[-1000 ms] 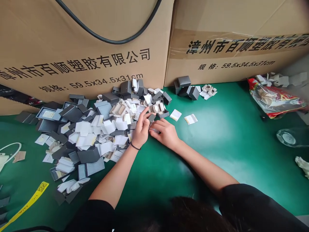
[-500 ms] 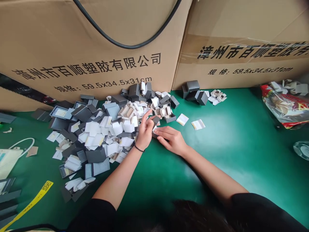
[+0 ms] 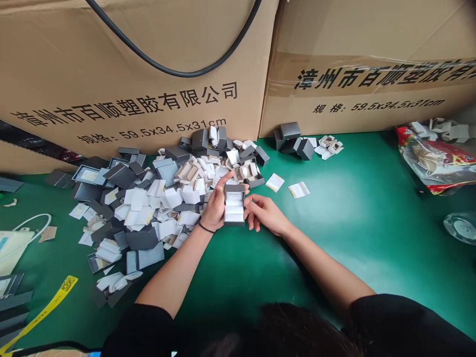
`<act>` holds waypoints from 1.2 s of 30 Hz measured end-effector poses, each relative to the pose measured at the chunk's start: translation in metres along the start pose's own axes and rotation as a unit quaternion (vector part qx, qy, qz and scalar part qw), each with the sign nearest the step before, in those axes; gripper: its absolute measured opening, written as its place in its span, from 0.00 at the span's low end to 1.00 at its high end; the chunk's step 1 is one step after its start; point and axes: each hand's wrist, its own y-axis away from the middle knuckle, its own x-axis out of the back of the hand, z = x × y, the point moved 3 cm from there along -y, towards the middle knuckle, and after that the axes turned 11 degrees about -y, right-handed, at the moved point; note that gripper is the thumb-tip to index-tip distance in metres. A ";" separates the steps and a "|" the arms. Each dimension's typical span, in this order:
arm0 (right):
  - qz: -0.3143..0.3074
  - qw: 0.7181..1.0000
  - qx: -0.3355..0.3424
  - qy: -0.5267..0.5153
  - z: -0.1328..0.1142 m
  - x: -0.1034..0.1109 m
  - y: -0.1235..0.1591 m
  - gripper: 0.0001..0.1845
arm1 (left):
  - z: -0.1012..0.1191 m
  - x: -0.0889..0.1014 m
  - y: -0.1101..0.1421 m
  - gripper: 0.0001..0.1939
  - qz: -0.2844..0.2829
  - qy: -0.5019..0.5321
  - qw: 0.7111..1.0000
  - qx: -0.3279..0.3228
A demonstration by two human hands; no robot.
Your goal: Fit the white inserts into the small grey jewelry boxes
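In the middle of the head view, my left hand (image 3: 214,207) is closed around the left side of a small dark jewelry box (image 3: 234,217). The box's lid is raised and faces me, showing a white lining with small print inside the lid and a white insert below. My right hand (image 3: 265,213) is at the box's right edge, its fingertips pinched against it and its other fingers curled underneath. Just beyond and to the left of my hands spreads a heap of dark boxes (image 3: 142,238) mixed with white inserts (image 3: 139,198).
Two large cardboard cartons (image 3: 167,54) (image 3: 357,39) line the back of the green table (image 3: 334,218). More dark boxes (image 3: 290,131) sit against the right carton. Two white slips (image 3: 275,182) (image 3: 299,190) lie nearby. Farther right are a plastic bag (image 3: 435,158) and a clear round object (image 3: 461,228).
The jewelry box has been tilted up toward me, so its open lid and white interior now show. My right hand has drawn back slightly to the box's right edge. The view has shifted a little.
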 end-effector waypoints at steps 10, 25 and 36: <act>0.082 0.984 0.158 -0.002 -0.007 0.025 -0.018 0.19 | -0.003 -0.012 -0.005 0.28 -0.069 0.048 0.996 0.035; 0.059 0.974 0.200 0.090 -0.005 0.027 -0.025 0.16 | -0.010 -0.011 -0.005 0.14 0.032 0.051 0.996 0.059; 0.113 0.957 0.208 0.170 -0.002 0.014 -0.020 0.10 | -0.014 0.003 0.007 0.16 0.130 -0.170 0.977 -0.004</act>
